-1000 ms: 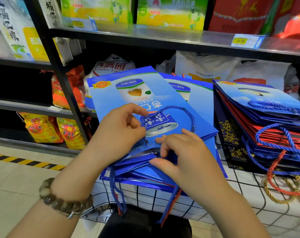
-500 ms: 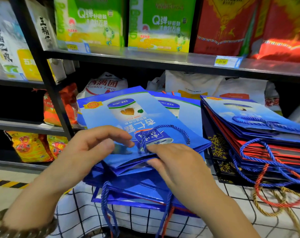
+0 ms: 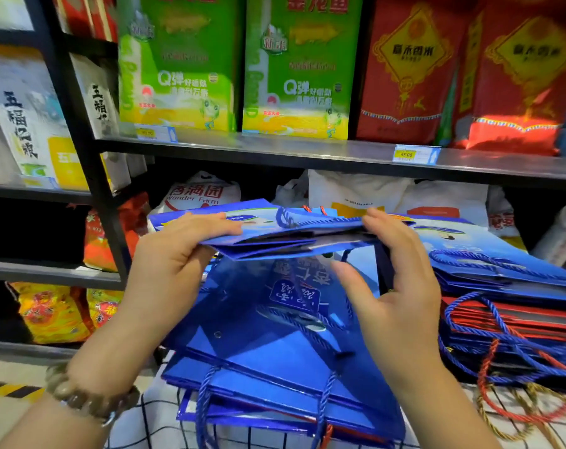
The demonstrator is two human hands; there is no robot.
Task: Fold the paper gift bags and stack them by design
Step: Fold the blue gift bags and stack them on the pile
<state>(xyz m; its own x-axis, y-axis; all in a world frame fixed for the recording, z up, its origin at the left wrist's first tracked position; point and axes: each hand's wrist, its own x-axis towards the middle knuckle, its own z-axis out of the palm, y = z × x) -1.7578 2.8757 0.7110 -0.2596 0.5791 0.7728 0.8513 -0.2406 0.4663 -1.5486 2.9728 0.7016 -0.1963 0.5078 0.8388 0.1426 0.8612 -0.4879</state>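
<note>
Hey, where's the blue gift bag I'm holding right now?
The blue gift bag sits mid-frame in the head view, held between left hand and right hand above the blue stack.

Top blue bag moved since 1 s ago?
Yes, the bag went up: it lay on the blue stack; now the left hand and right hand hold it above that stack.

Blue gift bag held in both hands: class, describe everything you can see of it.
The blue gift bag is glossy paper, folded flat, nearly level, its layered edges facing the camera. A blue cord handle lies on top. The left hand grips its left end, thumb on top; the right hand curls its fingers over its right end. It is held above the stack of blue bags.
</note>
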